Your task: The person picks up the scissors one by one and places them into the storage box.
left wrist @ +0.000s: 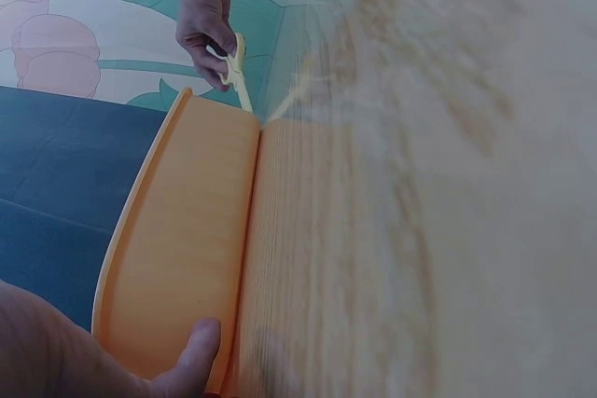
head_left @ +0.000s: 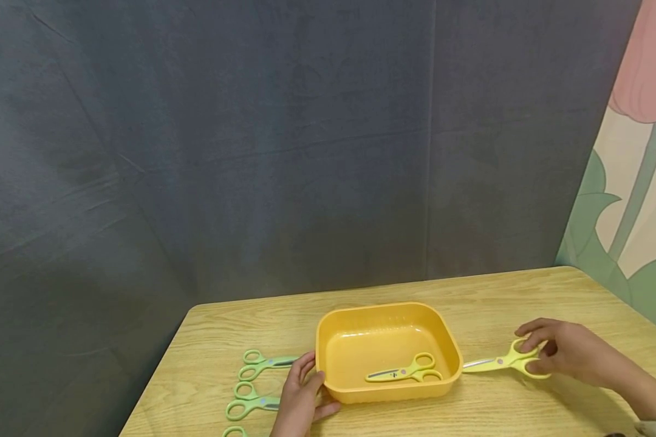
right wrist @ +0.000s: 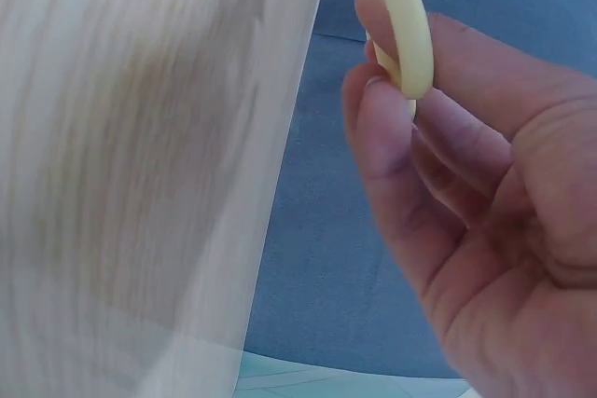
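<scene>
A yellow plastic bin [head_left: 339,397] stands on the table, with yellow-green scissors [head_left: 399,372] lying inside it. At its front left corner my left hand [head_left: 300,397] grips it, fingers along the left side and thumb [left wrist: 196,356] against the front wall. To the right of the bin, my right hand [head_left: 565,352] pinches the handle loops of another pair of yellow-green scissors [head_left: 505,362]. Those blades point left, their tips next to the bin's right side. In the right wrist view, one handle loop [right wrist: 410,34] sits between thumb and fingers.
Green scissors [head_left: 251,402] lie left of my left hand, with another green pair [head_left: 259,363] behind them and part of a third [head_left: 234,431] at the frame's bottom. The wooden table [head_left: 240,321] meets a dark grey cloth [head_left: 306,182] at its back; a painted wall [head_left: 650,243] is at right.
</scene>
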Available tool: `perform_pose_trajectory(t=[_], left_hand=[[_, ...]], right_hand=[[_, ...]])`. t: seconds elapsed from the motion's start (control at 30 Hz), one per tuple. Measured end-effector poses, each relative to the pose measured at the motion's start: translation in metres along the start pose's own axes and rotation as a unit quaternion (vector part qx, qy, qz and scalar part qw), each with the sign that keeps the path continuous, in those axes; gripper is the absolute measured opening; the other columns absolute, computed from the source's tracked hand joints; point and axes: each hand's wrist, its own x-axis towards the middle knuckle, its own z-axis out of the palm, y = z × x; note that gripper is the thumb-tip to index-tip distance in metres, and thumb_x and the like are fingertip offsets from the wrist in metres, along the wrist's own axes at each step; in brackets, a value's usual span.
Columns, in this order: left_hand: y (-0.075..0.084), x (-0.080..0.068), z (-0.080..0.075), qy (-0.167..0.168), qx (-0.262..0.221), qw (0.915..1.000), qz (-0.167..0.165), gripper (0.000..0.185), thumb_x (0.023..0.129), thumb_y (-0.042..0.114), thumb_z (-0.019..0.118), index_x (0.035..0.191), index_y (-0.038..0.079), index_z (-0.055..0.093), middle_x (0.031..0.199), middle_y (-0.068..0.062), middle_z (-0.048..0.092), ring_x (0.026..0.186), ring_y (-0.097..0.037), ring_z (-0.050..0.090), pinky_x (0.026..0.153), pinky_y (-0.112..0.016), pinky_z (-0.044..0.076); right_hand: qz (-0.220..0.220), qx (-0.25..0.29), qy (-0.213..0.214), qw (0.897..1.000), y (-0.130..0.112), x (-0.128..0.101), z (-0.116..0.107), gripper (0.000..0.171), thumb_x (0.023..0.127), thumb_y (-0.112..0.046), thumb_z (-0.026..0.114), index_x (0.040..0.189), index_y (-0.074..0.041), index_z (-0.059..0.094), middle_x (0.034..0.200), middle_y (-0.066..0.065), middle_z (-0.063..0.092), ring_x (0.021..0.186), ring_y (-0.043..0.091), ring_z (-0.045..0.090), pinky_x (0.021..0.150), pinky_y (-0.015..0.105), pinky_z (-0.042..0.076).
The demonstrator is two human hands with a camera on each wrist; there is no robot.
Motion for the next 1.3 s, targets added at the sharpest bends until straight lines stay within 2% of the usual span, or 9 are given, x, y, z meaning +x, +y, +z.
perform_pose_trajectory(t=[0.1,0.27,0.43,0.53,0.77,0.93,1.03,1.17,1.3], left_hand=[[0.001,-0.001,0.000,0.003,-0.002,1.0000,-0.003,0.054,0.104,0.012,0.046,0.152,0.001,0.024,0.159,-0.029,0.019,0.125,-0.048,0.054,0.078,-0.043,0.062],[0.002,-0.001,0.001,0.007,-0.005,0.9999,-0.006,0.054,0.104,0.012,0.047,0.152,0.002,0.026,0.160,-0.028,0.020,0.125,-0.047,0.054,0.077,-0.043,0.062],[0.001,-0.001,0.002,0.009,-0.007,0.9999,-0.005,0.054,0.103,0.011,0.047,0.152,0.003,0.026,0.160,-0.028,0.021,0.128,-0.048,0.051,0.077,-0.043,0.062],[0.001,-0.001,0.002,0.010,-0.008,0.9999,-0.003,0.053,0.103,0.011,0.047,0.152,0.003,0.027,0.160,-0.027,0.021,0.131,-0.049,0.048,0.077,-0.043,0.062],[0.001,-0.002,0.002,0.010,-0.007,0.9999,-0.006,0.053,0.104,0.012,0.046,0.152,0.003,0.027,0.160,-0.027,0.021,0.133,-0.050,0.046,0.077,-0.043,0.062],[0.002,-0.002,0.002,0.010,-0.008,0.9999,-0.008,0.053,0.104,0.012,0.046,0.152,0.004,0.027,0.160,-0.026,0.020,0.133,-0.050,0.046,0.077,-0.043,0.062],[0.002,-0.002,0.002,0.009,-0.009,0.9999,-0.007,0.053,0.104,0.012,0.046,0.153,0.004,0.027,0.161,-0.026,0.020,0.135,-0.050,0.043,0.078,-0.044,0.062],[0.002,-0.002,0.002,0.009,-0.011,0.9999,-0.006,0.052,0.104,0.011,0.046,0.152,0.004,0.027,0.161,-0.026,0.020,0.136,-0.051,0.042,0.078,-0.044,0.062],[0.002,-0.002,0.003,0.007,-0.013,0.9999,-0.003,0.052,0.104,0.012,0.046,0.152,0.004,0.027,0.161,-0.026,0.020,0.136,-0.051,0.042,0.078,-0.045,0.062]], right_hand=[[0.034,-0.010,-0.002,0.999,-0.003,0.001,-0.002,0.015,0.079,-0.014,0.082,0.092,-0.009,0.075,0.110,-0.050,0.041,0.073,-0.010,0.055,0.056,0.019,0.048],[0.055,-0.038,0.009,0.998,-0.003,0.002,-0.001,0.019,0.077,-0.025,0.085,0.090,-0.014,0.076,0.107,-0.043,0.052,0.071,-0.010,0.055,0.057,0.019,0.048],[0.051,-0.061,0.014,0.997,-0.004,0.003,0.000,0.019,0.075,-0.026,0.086,0.088,-0.015,0.077,0.104,-0.030,0.062,0.070,-0.011,0.055,0.056,0.018,0.048],[0.046,-0.067,0.024,0.996,-0.005,0.003,0.000,0.017,0.074,-0.021,0.086,0.086,-0.014,0.077,0.102,-0.028,0.063,0.070,-0.012,0.054,0.056,0.018,0.048],[0.056,-0.065,0.034,0.996,-0.006,0.003,0.000,0.016,0.074,-0.019,0.087,0.085,-0.015,0.076,0.101,-0.033,0.061,0.069,-0.012,0.053,0.055,0.018,0.046],[0.028,-0.076,0.051,0.995,-0.008,0.003,0.003,0.017,0.072,-0.019,0.088,0.084,-0.017,0.077,0.103,-0.036,0.058,0.068,-0.012,0.055,0.054,0.018,0.047],[0.012,-0.096,0.062,0.993,-0.010,0.003,0.004,0.018,0.070,-0.020,0.089,0.084,-0.020,0.077,0.101,-0.028,0.065,0.066,-0.012,0.054,0.052,0.018,0.046],[0.028,-0.124,0.070,0.989,-0.014,0.003,0.003,0.019,0.069,-0.026,0.090,0.083,-0.024,0.077,0.100,-0.016,0.071,0.064,-0.011,0.051,0.051,0.018,0.043],[0.033,-0.148,0.088,0.984,-0.018,0.002,0.001,0.020,0.067,-0.028,0.090,0.081,-0.029,0.076,0.098,-0.017,0.071,0.063,-0.011,0.048,0.051,0.018,0.040]])
